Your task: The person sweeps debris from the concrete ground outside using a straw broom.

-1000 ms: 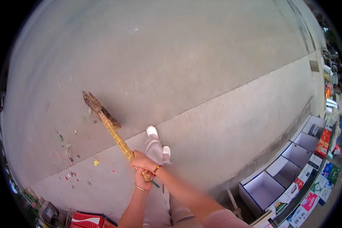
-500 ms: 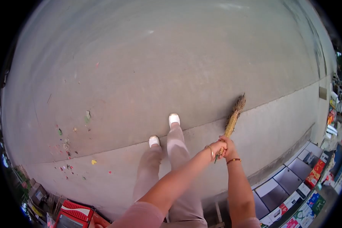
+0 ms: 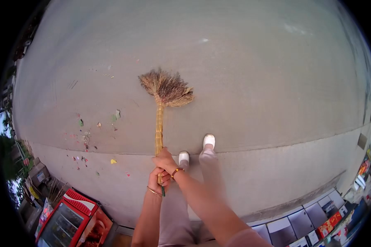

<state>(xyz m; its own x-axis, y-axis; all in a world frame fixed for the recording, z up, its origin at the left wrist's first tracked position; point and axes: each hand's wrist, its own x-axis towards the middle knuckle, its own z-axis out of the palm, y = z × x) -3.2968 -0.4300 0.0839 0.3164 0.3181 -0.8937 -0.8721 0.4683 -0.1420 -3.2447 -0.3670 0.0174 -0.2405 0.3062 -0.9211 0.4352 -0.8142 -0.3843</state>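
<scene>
A straw broom [image 3: 159,125] stretches away from me, its brown bristles fanned out against the concrete ground. Both of my hands are wrapped around the lower part of its handle. My right hand [image 3: 165,159], with a beaded bracelet at the wrist, grips higher up. Just below it, my left hand [image 3: 158,177] is closed near the handle's end, a bangle on that wrist. A bit of green shows at the butt of the handle. Scattered litter [image 3: 85,138] lies on the ground left of the broom, apart from the bristles.
My white shoes [image 3: 209,140] stand right of the handle, near a seam in the concrete. A yellow scrap [image 3: 113,161] lies at left. A red display fridge [image 3: 66,220] stands at lower left; shelving trays with goods [image 3: 299,222] line the lower right.
Both hands have swung the broom from my right side across to the left. Its bristles, narrow before, are now spread wide. The view has shifted, showing more of the fridge.
</scene>
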